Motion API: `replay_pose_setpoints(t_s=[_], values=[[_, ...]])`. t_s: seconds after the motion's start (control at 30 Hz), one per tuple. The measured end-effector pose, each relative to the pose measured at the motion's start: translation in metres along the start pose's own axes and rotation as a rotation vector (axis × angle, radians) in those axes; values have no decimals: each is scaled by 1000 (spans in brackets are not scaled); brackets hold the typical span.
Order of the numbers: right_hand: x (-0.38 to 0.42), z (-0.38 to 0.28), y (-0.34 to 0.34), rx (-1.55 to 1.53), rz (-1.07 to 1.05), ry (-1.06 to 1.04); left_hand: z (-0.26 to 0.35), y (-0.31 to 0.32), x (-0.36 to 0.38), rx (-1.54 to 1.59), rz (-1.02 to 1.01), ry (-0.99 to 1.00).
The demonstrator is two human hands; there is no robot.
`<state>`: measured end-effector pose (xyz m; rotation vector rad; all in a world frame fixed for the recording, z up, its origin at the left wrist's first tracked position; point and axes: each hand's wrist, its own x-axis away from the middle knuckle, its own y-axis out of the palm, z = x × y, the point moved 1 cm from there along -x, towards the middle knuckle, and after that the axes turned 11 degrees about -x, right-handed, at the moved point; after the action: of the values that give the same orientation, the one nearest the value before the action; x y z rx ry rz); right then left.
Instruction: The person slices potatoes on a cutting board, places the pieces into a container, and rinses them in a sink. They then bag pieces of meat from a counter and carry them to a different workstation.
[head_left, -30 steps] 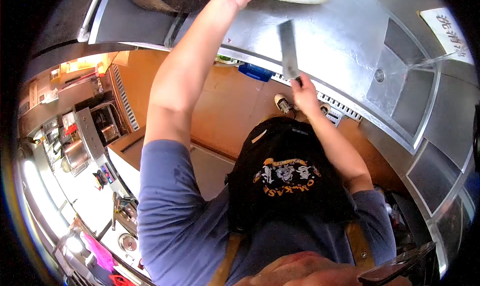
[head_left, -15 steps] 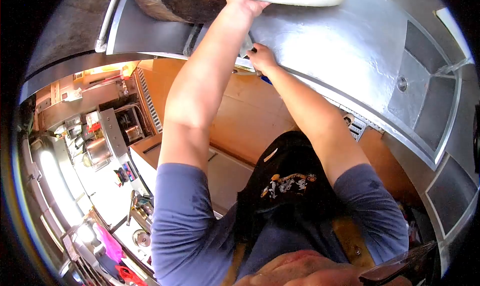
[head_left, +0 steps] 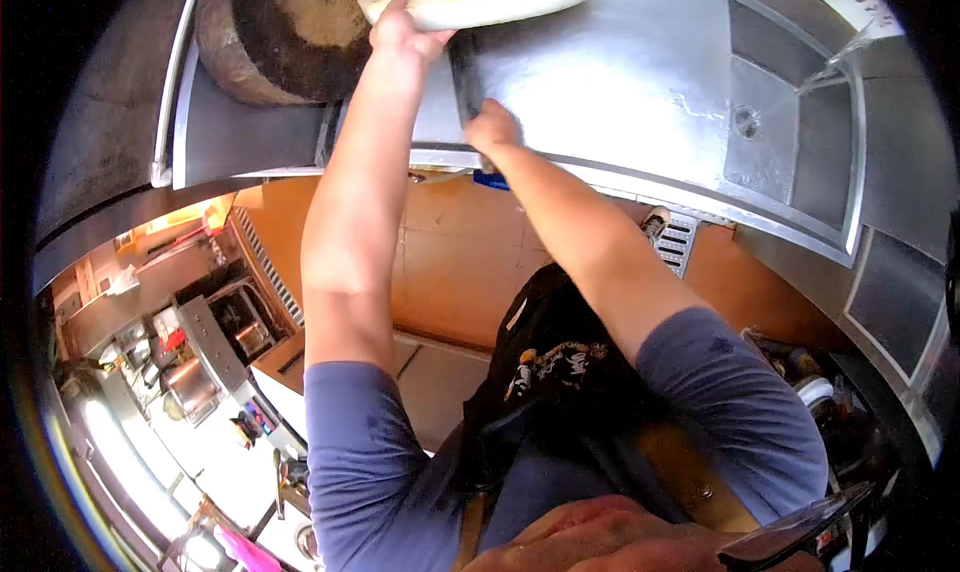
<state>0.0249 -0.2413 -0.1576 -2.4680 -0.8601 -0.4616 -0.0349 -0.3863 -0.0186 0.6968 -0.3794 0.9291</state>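
Note:
My left hand (head_left: 405,34) holds a white oval dish (head_left: 490,0) by its near rim, fingers under it and thumb along the edge. The dish is tilted, over the steel counter (head_left: 620,82). Nearer to me, at the counter's front edge, my right hand (head_left: 493,127) is closed in a fist round what looks like a knife (head_left: 466,77). Its blurred grey blade points away from me, below the dish. Most of the handle is hidden by the fingers. Left of the dish stands a large round chopping block (head_left: 265,57) with a dark, worn top.
A sink (head_left: 760,137) with running water (head_left: 835,57) lies to the right, its drain visible. A metal rail (head_left: 175,82) bounds the counter on the left. The tiled orange floor (head_left: 450,242) and a drain grate (head_left: 673,247) are below. Behind me at left is a cluttered worktop (head_left: 190,372).
My left hand and the dish appear lower and further left, with more of the dish in view. My right hand has shifted slightly left. The whole camera view has turned a little.

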Motion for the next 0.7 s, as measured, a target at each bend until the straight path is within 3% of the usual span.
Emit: replay_pose_setpoints(t_s=[0.03,0.13,0.2,0.23,0.27,0.33,0.37,0.43,0.5,0.57,0.6,0.67,0.7], values=[[-7,23,-9,21,116,-75,3,6,3,-1,2,2],[-14,75,-92,-237,-25,171,10,11,0,7,-27,17],[-27,137,-160,-46,132,31,8,15,3,15,-87,31],[-12,144,-204,-206,156,161,4,12,3,26,-106,5],[-29,199,-246,-126,219,97,-2,11,8,26,-114,-8],[-2,220,-334,-260,322,161,-20,2,14,-19,-122,-16],[6,232,-383,-57,288,263,-34,-6,13,-62,-122,-16],[39,224,-449,26,493,332,-62,-21,16,-97,-59,-52],[40,255,-507,389,493,339,-90,-27,35,-7,-90,-51],[35,292,-502,218,622,83,-112,-34,60,31,-111,-79],[59,222,-474,280,550,75,-126,-44,66,36,-124,-92],[63,161,-419,-10,392,148,-150,-51,93,94,-44,-123],[30,188,-397,-33,385,106,-165,-58,103,39,3,-122]])
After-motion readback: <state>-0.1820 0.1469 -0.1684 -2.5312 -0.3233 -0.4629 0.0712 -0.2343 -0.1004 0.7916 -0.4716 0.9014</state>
